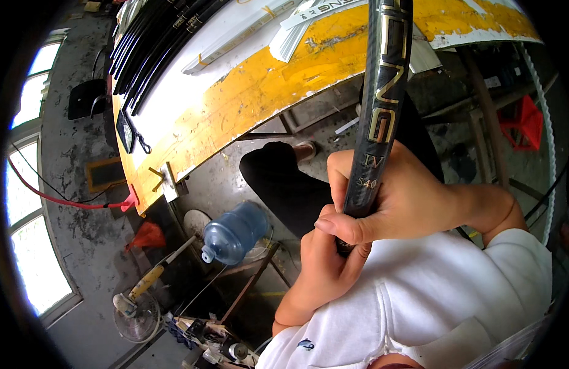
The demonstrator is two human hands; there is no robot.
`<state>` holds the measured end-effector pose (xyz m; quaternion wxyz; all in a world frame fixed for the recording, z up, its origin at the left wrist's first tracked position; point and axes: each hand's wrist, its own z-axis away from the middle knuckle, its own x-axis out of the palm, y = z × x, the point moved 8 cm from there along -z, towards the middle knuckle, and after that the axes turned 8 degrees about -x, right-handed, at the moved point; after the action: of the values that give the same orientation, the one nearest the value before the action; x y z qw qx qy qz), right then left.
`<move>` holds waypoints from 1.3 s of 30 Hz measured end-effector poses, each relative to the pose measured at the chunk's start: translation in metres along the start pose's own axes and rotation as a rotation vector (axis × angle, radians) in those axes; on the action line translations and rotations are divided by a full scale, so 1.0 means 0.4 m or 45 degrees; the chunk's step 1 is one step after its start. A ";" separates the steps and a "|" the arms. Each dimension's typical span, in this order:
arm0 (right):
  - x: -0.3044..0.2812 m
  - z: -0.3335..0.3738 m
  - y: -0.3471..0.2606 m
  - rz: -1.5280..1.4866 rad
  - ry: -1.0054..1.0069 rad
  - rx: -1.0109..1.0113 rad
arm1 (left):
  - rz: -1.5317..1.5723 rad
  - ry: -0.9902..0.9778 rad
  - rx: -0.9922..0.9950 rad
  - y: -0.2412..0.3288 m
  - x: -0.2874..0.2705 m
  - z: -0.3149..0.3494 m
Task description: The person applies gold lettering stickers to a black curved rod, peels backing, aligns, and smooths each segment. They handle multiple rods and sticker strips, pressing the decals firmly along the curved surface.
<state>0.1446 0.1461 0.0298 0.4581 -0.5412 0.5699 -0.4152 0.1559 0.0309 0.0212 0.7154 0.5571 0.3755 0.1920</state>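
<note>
Worktop [235, 114], yellow; its edge could block a swing. Black rod [375, 126], before the worktop's near edge: likely light, stiff, slick (glossy, from where I stand); grip near lower end, where right hand [404, 190] and left hand [324, 264] close round it. Blue jug [236, 232], below worktop.

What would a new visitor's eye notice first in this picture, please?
First comes the thick black rod with gold lettering, rising from the person's left hand and right hand to the top edge. Behind it, the worn yellow tabletop curves across the upper part, with dark rods at its upper left. The translucent blue bottle stands out left of the hands.
</note>
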 end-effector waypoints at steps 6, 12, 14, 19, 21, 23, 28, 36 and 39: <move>-0.003 0.002 0.006 -0.077 -0.006 0.097 | -0.003 -0.024 -0.180 -0.025 0.003 0.016; -0.017 -0.001 0.004 -0.133 0.067 0.079 | -0.167 0.056 -0.045 0.008 0.004 0.006; -0.026 -0.001 -0.004 -0.128 0.105 0.037 | -0.225 0.097 0.004 0.015 0.002 0.007; -0.069 -0.007 -0.019 -0.043 0.175 -0.004 | -0.234 0.056 -0.084 -0.004 0.007 0.024; -0.092 -0.015 -0.027 -0.042 0.200 -0.027 | -0.205 0.041 -0.125 -0.011 0.011 0.026; -0.126 -0.026 -0.050 0.052 0.264 -0.037 | -0.173 0.008 -0.164 -0.018 0.017 0.034; -0.213 -0.047 -0.064 0.123 0.474 0.068 | -0.105 -0.045 -0.182 -0.029 0.030 0.040; -0.341 -0.099 -0.136 -0.044 0.558 0.007 | -0.276 0.044 -0.169 -0.092 0.006 0.087; -0.413 -0.111 -0.112 -0.141 0.516 -0.153 | -0.363 0.060 -0.080 -0.095 0.002 0.092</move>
<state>0.1111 0.3069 0.0958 0.2774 -0.5035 0.6435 -0.5054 0.1785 -0.0043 -0.0113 0.7434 0.4708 0.4615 0.1131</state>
